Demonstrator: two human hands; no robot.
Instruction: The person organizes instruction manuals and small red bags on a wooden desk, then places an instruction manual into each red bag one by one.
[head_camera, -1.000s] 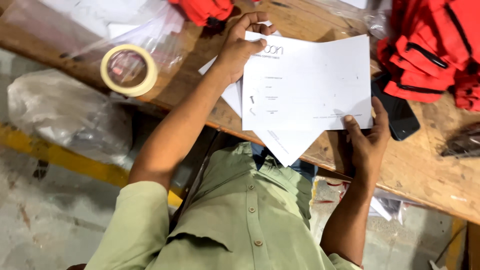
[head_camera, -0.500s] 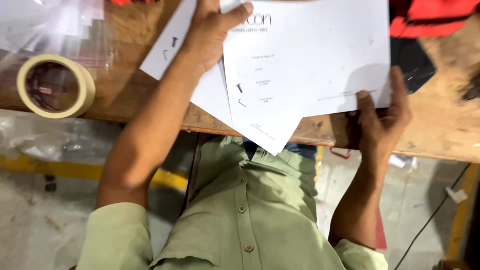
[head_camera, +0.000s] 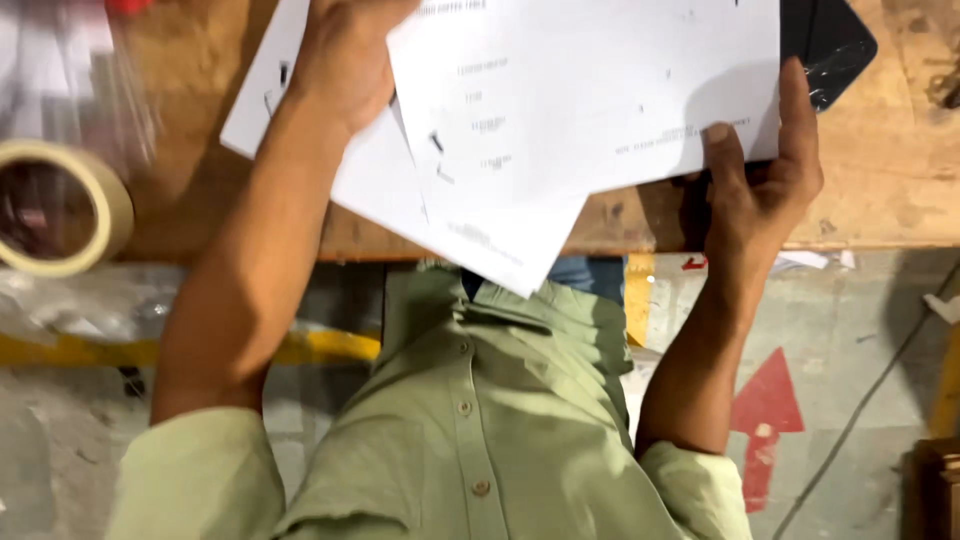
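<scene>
Compared with a moment ago the view has drawn closer: the red garments at the bench's far edge have slipped out of sight and the white printed sheets (head_camera: 590, 110) now fill the upper middle. The left hand (head_camera: 345, 55) lies on the sheets near their top, palm down; I cannot tell how its fingers are set, since they run out of view. The right hand (head_camera: 760, 185) grasps the top sheet's lower right corner, thumb on the paper and fingers (head_camera: 800, 110) behind it. The sheets lie fanned on the wooden bench (head_camera: 890, 170), their lowest corner jutting past its near edge. A dark phone (head_camera: 830, 40) lies just beyond the sheets at the right. A roll of cream tape (head_camera: 60, 205) sits at the bench's left, beside clear plastic bags (head_camera: 70, 70). On the floor below, a red arrow marking (head_camera: 765, 410) and a yellow line (head_camera: 300, 348) show.
</scene>
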